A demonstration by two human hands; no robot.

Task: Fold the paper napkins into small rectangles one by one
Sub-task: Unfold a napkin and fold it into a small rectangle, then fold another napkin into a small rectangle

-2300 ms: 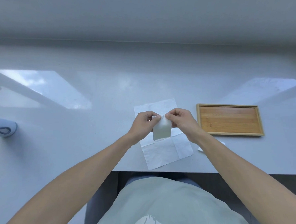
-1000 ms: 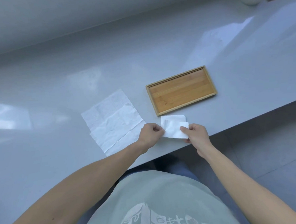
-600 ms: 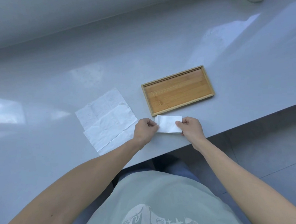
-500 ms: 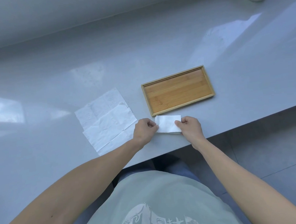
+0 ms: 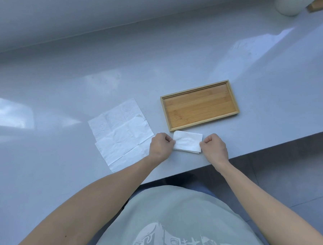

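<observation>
A small folded white napkin point(image 5: 188, 141) lies flat on the grey counter point(image 5: 116, 68), just in front of the wooden tray. My left hand point(image 5: 161, 145) pinches its left end with curled fingers. My right hand point(image 5: 214, 148) pinches its right lower corner. Beneath it another folded layer shows at the lower edge. To the left, unfolded white napkins point(image 5: 120, 134) lie spread in a loose overlapping stack, partly under my left wrist.
An empty bamboo tray point(image 5: 200, 105) sits behind the folded napkin. A white cylindrical container point(image 5: 291, 0) stands at the far right corner, beside a wooden object point(image 5: 318, 5). The counter's front edge runs just below my hands; floor lies beyond on the right.
The folded napkin was carried from above the unfolded stack to the spot in front of the tray and laid flat. Both hands have stayed at its two ends over the last half second.
</observation>
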